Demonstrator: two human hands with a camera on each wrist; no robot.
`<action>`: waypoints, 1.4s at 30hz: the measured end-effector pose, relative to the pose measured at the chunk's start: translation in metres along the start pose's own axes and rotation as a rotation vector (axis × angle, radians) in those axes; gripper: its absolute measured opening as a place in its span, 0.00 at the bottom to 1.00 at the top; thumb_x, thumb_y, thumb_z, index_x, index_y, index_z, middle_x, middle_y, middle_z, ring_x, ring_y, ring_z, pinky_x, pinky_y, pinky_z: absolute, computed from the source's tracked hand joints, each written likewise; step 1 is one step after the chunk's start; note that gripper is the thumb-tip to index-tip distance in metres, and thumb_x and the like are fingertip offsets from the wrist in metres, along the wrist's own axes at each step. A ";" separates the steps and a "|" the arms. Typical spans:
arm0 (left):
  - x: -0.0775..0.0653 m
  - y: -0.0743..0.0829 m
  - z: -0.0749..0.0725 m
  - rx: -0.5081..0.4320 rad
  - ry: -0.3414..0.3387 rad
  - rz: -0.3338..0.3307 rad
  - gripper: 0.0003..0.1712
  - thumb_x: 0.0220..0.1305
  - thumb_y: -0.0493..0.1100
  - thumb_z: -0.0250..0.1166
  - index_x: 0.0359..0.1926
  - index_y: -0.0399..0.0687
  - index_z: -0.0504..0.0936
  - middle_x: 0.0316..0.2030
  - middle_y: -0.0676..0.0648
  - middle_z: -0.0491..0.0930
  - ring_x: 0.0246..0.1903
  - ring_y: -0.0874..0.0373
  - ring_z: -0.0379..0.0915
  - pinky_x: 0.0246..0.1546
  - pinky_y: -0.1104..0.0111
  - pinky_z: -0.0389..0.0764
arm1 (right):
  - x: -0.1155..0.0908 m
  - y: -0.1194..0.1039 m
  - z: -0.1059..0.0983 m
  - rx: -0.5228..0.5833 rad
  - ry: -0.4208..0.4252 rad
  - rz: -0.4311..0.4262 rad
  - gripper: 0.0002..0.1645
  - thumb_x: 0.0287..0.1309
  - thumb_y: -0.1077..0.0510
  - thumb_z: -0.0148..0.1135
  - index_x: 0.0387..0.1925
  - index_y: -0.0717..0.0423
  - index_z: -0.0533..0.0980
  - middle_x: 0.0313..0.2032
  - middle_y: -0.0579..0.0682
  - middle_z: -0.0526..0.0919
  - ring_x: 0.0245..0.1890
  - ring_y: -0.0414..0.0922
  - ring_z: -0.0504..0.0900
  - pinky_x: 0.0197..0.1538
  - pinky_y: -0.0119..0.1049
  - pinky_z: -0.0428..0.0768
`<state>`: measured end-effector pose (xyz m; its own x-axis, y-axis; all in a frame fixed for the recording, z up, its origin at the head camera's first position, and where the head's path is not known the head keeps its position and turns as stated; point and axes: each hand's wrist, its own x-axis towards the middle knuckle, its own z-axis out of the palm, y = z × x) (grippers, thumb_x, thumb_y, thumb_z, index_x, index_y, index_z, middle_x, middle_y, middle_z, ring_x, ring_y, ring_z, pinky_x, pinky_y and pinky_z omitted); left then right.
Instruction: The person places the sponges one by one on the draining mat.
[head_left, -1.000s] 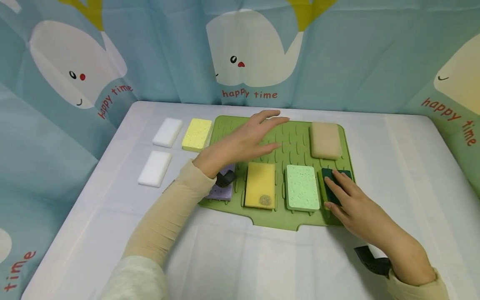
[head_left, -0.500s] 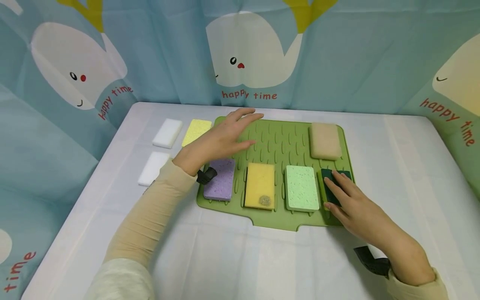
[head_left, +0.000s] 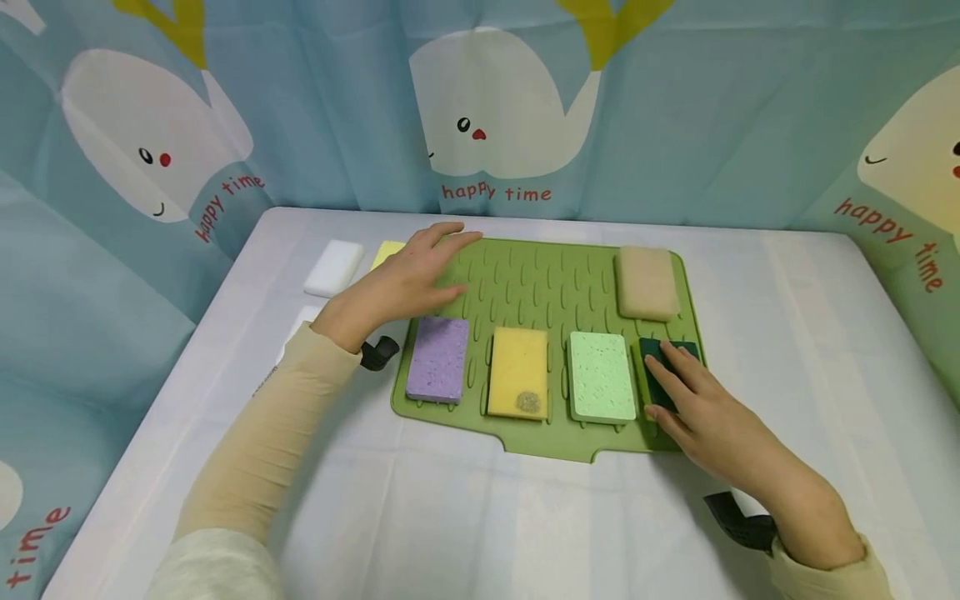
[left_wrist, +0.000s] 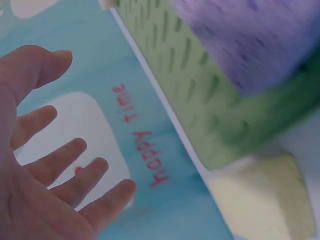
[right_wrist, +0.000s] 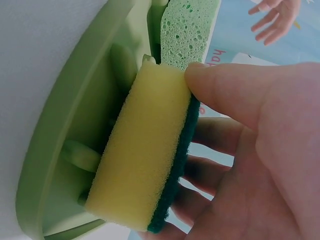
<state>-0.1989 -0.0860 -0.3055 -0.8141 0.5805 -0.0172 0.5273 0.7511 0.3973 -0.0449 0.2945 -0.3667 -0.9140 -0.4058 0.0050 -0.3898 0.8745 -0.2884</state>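
My right hand (head_left: pixel 705 417) rests on a yellow sponge (right_wrist: pixel 135 145) with a dark green scouring side, at the mat's near right corner. Its thumb touches the sponge's edge and its fingers lie over the scouring side. The green pimpled mat (head_left: pixel 525 275) carries this sponge. My left hand (head_left: pixel 397 287) hovers over the mat's far left part, fingers spread, holding nothing. Just nearer than that hand lies a purple sponge (head_left: pixel 438 358); beside it are a yellow-orange sponge (head_left: pixel 517 367) and a mint green sponge (head_left: pixel 602 375). A beige sponge (head_left: pixel 647 283) sits at the far right.
Left of the mat, a pale yellow sponge (left_wrist: pixel 260 200) is partly covered by my left hand in the head view. Two white sponges, one a whole white block (head_left: pixel 333 267), lie farther left. Printed blue cloth (head_left: pixel 337 125) stands behind the white-covered table (head_left: pixel 450 517).
My left hand has moved left from over the mat's middle, uncovering the purple sponge and covering part of the pale yellow one. The right hand stays on its sponge.
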 end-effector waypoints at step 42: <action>0.016 -0.067 -0.012 0.195 -0.473 -0.376 0.70 0.51 0.52 0.77 0.79 0.70 0.33 0.79 0.44 0.24 0.78 0.37 0.27 0.66 0.31 0.55 | -0.002 -0.002 0.001 -0.026 0.002 0.000 0.40 0.68 0.53 0.60 0.73 0.67 0.57 0.73 0.71 0.53 0.73 0.70 0.53 0.58 0.70 0.69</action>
<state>-0.2505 -0.1311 -0.3214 -0.7801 0.3089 -0.5441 0.2975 0.9481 0.1117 -0.0427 0.2936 -0.3668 -0.9143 -0.4049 0.0068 -0.3923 0.8814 -0.2633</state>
